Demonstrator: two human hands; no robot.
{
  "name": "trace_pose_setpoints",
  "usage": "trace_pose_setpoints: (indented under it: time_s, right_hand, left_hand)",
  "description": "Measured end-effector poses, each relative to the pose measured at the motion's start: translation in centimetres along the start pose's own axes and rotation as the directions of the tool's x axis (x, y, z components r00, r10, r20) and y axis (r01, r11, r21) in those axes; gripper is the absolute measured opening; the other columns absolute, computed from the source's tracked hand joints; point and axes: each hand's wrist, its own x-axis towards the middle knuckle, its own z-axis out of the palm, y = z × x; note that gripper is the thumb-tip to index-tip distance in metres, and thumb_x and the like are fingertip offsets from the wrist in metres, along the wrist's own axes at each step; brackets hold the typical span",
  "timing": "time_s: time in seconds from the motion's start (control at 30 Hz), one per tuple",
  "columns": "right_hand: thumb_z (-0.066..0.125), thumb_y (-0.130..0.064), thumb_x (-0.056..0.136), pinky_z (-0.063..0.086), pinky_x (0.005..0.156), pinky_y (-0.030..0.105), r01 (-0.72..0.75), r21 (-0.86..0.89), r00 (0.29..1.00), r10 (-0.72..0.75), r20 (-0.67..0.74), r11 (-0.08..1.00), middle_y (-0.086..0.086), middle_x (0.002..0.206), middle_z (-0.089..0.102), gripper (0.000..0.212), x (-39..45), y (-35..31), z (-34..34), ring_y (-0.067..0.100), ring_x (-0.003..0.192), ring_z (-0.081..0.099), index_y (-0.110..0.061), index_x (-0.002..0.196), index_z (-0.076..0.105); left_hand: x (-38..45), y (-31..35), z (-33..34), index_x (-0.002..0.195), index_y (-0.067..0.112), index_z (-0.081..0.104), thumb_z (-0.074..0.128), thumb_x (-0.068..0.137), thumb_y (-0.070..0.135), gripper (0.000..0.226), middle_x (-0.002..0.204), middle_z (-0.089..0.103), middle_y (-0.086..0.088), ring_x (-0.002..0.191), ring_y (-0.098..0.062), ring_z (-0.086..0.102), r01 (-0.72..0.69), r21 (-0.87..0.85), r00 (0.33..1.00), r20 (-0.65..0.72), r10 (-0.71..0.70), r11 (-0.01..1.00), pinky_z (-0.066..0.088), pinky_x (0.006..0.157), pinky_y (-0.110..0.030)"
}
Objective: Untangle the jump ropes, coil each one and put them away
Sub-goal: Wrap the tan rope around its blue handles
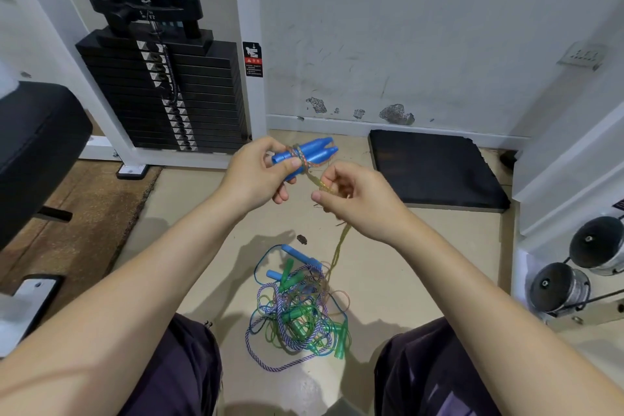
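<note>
The left hand (pixel 255 176) grips a pair of blue plastic jump-rope handles (pixel 305 155) held side by side, thumb pressed across them where a translucent yellowish cord with coloured flecks (pixel 337 250) is wound round the pair. Just to the right, the right hand (pixel 351 199) pinches that same cord between thumb and curled fingers, and the cord trails down from it to the floor. As a judgement, the task is at an early stage: one rope is being wound or freed at its handles, while the rest lie near the person's knees in a tangled heap of ropes (pixel 297 311) on the beige floor (pixel 422 263), with blue and green handles, a purple-and-white braided cord and thin blue and green cords all knotted together; nothing looks coiled and put away yet. On the far left stands a black weight stack (pixel 162 94) with a small black-and-red warning label (pixel 253 59) on the white frame; its writing is too small to read.
</note>
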Motion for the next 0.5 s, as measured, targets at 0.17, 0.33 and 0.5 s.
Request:
trace_pose_setpoints:
  time_s: [0.17,0.33,0.5]
  right_hand:
    - [0.079,-0.017,0.079,0.046,0.063,0.031,0.07,-0.084,0.985,-0.083,-0.152,0.994,0.004,0.074,0.065,0.01,0.5,-0.3,-1.9,0.013,0.066,0.055,-0.011,0.081,0.07]
    - [0.081,-0.015,0.076,0.051,0.066,0.031,0.035,0.001,0.997,-0.035,-0.074,0.999,0.0,0.076,0.065,0.014,0.3,-0.2,-2.7,0.011,0.068,0.059,-0.016,0.084,0.068]
    - [0.079,-0.013,0.079,0.039,0.058,0.024,0.011,0.184,1.0,-0.008,-0.013,0.983,0.003,0.071,0.051,0.028,0.4,0.2,-3.1,0.01,0.063,0.043,-0.017,0.078,0.051]
  left_hand:
    - [-0.4,0.3,0.0,0.1,0.008,0.061,0.07,0.09,0.012,0.014,0.072,0.07,-0.016,0.043,-0.02,0.058,-0.042,0.121,0.963,0.269,0.008,0.992,0.05,0.043,-0.028]
    - [-1.0,0.8,-0.3,0.101,0.007,0.067,0.073,0.086,0.009,0.016,0.076,0.072,-0.019,0.048,-0.023,0.06,-0.033,0.046,0.882,0.47,0.007,0.998,0.052,0.048,-0.028]
    - [-1.3,1.1,-0.3,0.096,0.01,0.068,0.072,0.085,0.008,0.012,0.076,0.072,-0.018,0.047,-0.021,0.059,-0.001,-0.047,0.868,0.496,0.024,0.999,0.05,0.046,-0.027]
